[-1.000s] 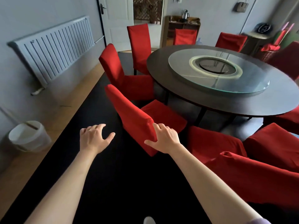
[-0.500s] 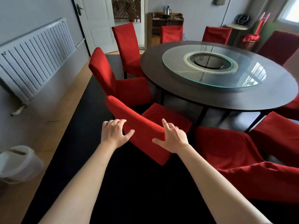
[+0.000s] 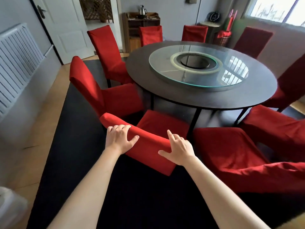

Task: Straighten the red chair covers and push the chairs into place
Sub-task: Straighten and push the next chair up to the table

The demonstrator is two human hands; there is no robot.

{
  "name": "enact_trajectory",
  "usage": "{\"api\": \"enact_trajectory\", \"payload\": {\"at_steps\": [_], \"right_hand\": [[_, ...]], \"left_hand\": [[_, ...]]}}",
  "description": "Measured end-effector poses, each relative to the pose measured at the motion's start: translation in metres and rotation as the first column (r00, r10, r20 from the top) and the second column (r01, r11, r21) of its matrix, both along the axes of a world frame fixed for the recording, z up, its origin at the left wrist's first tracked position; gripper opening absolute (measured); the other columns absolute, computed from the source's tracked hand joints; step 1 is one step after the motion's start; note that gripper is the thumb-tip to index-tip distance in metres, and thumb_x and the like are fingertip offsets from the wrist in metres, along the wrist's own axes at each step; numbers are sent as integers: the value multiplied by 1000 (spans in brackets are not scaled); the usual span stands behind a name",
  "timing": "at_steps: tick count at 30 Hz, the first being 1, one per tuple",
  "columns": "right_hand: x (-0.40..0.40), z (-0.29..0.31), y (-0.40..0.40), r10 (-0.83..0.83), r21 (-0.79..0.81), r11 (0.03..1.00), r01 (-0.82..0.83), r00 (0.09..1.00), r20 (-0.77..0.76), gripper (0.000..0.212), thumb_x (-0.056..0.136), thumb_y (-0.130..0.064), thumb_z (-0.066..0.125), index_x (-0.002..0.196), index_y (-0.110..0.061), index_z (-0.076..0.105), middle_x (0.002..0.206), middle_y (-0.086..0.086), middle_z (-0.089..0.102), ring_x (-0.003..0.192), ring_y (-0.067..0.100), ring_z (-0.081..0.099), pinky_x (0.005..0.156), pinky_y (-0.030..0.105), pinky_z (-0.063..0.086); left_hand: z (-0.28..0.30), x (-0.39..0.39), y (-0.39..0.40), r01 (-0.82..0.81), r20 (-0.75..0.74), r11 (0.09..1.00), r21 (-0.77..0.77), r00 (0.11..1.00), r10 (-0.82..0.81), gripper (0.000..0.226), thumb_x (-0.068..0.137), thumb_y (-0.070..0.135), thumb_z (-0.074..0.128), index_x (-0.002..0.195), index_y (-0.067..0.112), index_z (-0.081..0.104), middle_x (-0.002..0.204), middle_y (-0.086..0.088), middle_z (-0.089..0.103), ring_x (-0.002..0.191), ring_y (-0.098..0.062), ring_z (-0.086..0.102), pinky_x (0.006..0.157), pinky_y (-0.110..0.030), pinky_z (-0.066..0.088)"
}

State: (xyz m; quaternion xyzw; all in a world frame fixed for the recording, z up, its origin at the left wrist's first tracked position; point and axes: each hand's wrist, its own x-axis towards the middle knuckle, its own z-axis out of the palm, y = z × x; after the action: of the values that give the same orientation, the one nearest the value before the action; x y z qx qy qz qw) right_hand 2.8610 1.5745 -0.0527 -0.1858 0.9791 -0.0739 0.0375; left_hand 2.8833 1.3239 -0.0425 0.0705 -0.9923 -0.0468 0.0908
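Observation:
A red-covered chair [image 3: 148, 151] stands right in front of me, its seat [image 3: 161, 123] turned toward the round dark table [image 3: 181, 95]. My left hand [image 3: 118, 139] grips the top of the chair's back near its left end, fingers curled over the edge and thumb on the near face. At the right end of the same back my right hand [image 3: 179, 148] holds on, fingers over the top and thumb spread along the cloth. The chair's front edge sits just short of the table rim. Its legs are hidden.
A chair with a rumpled red cover [image 3: 231, 154] stands close on the right, another red chair [image 3: 92, 90] close on the left. More red chairs ring the table, which carries a glass turntable [image 3: 198, 75]. A radiator [image 3: 14, 60] and white bin [image 3: 9, 209] line the left wall.
My left hand has come from the air onto the chair's back and closed on it. The right hand stayed on the back's right end. I have stepped closer to the table.

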Motion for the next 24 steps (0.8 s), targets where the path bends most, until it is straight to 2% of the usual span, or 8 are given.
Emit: {"api": "enact_trajectory", "payload": {"at_steps": [6, 11, 15, 24], "right_hand": [[-11, -13, -28, -141, -5, 990, 141, 990, 26, 104, 79, -76, 48, 154, -19, 7, 144, 5, 43, 127, 24, 47, 105, 39, 38], [-27, -29, -60, -262, 13, 965, 262, 964, 49, 107, 78, -76, 49, 154, -19, 1, 152, 8, 34, 136, 26, 37, 111, 42, 32], [-41, -42, -83, -333, 30, 943, 332, 940, 69, 106, 78, -77, 48, 155, -21, 2, 152, 8, 34, 137, 26, 37, 113, 43, 29], [-52, -70, -111, -381, 93, 924, 372, 916, 123, 103, 76, -78, 48, 154, -22, 10, 144, 5, 46, 130, 25, 44, 111, 43, 30]], "left_hand": [[-14, -49, -28, 145, 42, 989, 14, 988, -146, 64, 84, 63, 51, 130, 19, 56, 126, -2, 62, 119, -23, 53, 103, -40, 30], [-27, -93, -55, 278, 91, 961, 4, 957, -277, 65, 85, 64, 50, 132, 21, 54, 128, 0, 60, 118, -21, 53, 103, -38, 30], [-46, -118, -74, 362, 131, 932, 19, 923, -362, 64, 87, 63, 48, 134, 21, 53, 129, 0, 60, 119, -21, 52, 103, -38, 30], [-83, -149, -108, 406, 231, 913, 42, 885, -404, 60, 91, 61, 41, 135, 20, 51, 122, -3, 64, 115, -22, 56, 100, -37, 33]]}}
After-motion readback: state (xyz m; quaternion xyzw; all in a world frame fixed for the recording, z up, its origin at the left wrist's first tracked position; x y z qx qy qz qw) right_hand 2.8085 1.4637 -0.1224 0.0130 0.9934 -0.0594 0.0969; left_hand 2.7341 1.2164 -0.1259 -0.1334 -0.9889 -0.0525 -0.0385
